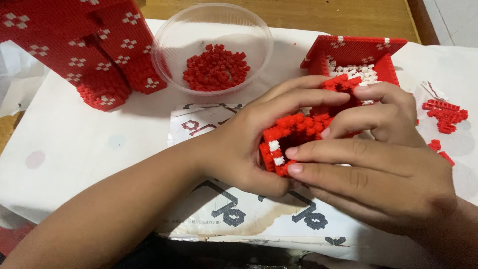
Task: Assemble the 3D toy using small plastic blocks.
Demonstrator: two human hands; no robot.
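Observation:
Both hands hold a small hollow red block assembly with a few white bricks, just above a printed instruction sheet. My left hand wraps around its left side, fingers over the top. My right hand covers its right side, fingers lying across the front and pressing on the top. Much of the assembly is hidden behind the fingers.
A clear plastic bowl with several loose red bricks sits at the back. A large red built structure with white dots stands back left. A red box-like build holds white bricks. Loose red pieces lie right.

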